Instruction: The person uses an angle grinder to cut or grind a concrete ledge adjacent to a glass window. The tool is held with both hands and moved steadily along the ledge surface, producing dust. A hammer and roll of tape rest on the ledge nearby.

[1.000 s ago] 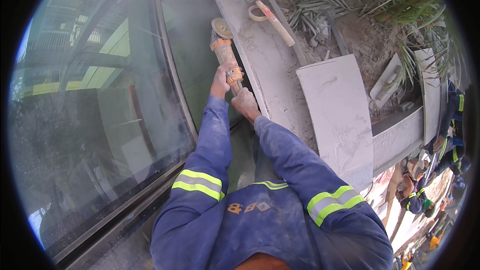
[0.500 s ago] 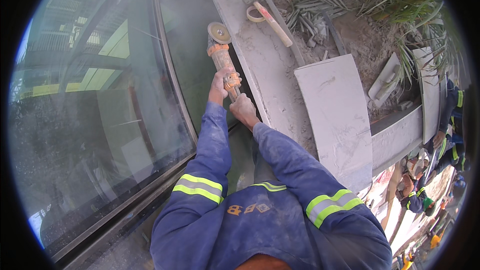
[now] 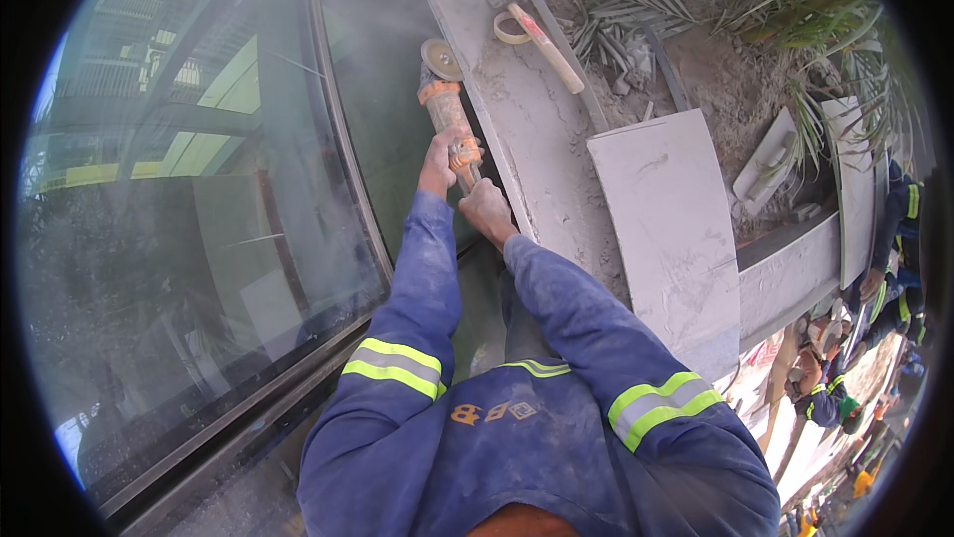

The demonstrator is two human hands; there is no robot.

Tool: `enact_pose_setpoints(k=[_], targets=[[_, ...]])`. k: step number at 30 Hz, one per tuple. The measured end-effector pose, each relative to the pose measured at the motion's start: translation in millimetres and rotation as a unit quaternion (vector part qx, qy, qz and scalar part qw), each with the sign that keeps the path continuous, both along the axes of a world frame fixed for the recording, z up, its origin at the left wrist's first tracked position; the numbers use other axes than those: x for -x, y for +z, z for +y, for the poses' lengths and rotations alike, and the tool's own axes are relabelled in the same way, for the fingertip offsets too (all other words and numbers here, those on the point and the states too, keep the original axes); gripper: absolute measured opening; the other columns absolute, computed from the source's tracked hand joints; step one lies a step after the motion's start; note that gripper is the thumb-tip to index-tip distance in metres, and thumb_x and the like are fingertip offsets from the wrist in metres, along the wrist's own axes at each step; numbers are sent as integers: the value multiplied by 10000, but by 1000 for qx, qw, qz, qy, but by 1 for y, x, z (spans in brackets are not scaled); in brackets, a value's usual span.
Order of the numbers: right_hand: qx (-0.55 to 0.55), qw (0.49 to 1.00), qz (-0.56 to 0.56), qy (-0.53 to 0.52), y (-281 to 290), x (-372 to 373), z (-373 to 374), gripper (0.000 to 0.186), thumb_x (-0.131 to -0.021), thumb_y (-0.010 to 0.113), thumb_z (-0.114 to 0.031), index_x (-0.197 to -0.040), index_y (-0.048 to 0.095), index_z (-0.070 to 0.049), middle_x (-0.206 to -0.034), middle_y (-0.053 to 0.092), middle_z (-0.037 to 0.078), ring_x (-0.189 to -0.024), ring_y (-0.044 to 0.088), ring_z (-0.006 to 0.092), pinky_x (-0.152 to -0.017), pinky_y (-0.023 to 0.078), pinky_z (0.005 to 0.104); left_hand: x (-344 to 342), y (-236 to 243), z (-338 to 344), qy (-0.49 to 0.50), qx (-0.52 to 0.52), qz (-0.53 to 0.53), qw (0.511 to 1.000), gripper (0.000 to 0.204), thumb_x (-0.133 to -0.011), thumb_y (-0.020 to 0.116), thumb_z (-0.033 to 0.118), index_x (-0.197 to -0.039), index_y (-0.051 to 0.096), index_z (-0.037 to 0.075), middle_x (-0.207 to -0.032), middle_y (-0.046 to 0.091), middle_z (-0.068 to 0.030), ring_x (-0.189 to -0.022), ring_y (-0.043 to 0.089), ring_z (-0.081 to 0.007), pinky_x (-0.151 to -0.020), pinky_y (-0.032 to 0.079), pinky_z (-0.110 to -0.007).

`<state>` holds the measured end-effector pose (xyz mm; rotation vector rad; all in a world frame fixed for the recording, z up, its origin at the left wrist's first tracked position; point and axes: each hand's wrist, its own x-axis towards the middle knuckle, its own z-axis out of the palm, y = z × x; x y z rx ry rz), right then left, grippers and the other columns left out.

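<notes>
An orange, dust-coated angle grinder (image 3: 444, 110) points away from me, gripped in both hands. Its round disc (image 3: 441, 59) is at the far end, right by the edge of the grey ledge (image 3: 527, 130). My left hand (image 3: 438, 161) is closed around the body of the grinder. Nearer to me, my right hand (image 3: 486, 209) wraps the rear end of its handle. Pale dust hangs in the air around the disc and over the glass.
A large glass pane (image 3: 219, 199) stands at my left. On the ledge lie a hammer (image 3: 545, 47), a tape roll (image 3: 511, 28) and a grey board (image 3: 668, 229). A trowel-like tool (image 3: 766, 161) rests on soil beside palm leaves (image 3: 795, 0). Other people (image 3: 825, 393) are at the right.
The grinder has shifted slightly to the right and a little away from me along the ledge's edge. Both hands keep their hold on it.
</notes>
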<state>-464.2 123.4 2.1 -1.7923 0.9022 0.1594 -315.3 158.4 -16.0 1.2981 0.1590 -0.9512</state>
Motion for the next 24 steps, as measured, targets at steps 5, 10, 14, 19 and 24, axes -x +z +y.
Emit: enact_pose_setpoints(k=[5, 10, 14, 19, 24], targets=[[25, 1000, 12, 11, -3, 9, 12, 317, -895, 581, -169, -1087, 603, 83, -1044, 700, 339, -1039, 691, 481, -927, 554, 523, 5, -4, 12, -8, 15, 16, 1000, 483, -770, 764, 289, -1134, 591, 23, -929, 685, -164, -796, 710, -338, -690, 597, -495], [10, 1000, 12, 10, 0, 11, 9, 314, -890, 584, -149, -1093, 606, 90, -1050, 694, 349, -1062, 685, 475, -939, 550, 519, 8, -6, 12, -2, 28, 14, 999, 481, -770, 765, 285, -1133, 589, 23, -924, 684, -159, -793, 710, -336, -688, 596, -496], [-14, 1000, 6, 2, 3, 7, 1, 308, -883, 585, -130, -1073, 634, 108, -1057, 689, 364, -1066, 685, 471, -940, 550, 515, 3, -6, 5, -4, 16, 5, 1000, 490, -765, 773, 288, -1136, 587, 27, -922, 682, -162, -790, 709, -338, -698, 601, -505], [-3, 1000, -4, 4, -2, -3, -4, 323, -879, 593, -141, -1056, 647, 123, -1039, 694, 363, -1048, 691, 472, -929, 554, 514, -5, -4, -4, 0, -2, 0, 1000, 500, -749, 789, 293, -1132, 593, 39, -927, 679, -173, -793, 708, -340, -691, 598, -508], [-3, 1000, 5, 2, 3, 4, 5, 324, -878, 596, -154, -1065, 628, 108, -1043, 698, 352, -1044, 692, 476, -928, 551, 520, -2, -5, 7, -6, 4, 8, 1000, 500, -751, 783, 296, -1134, 594, 36, -934, 682, -171, -800, 710, -341, -696, 600, -515]])
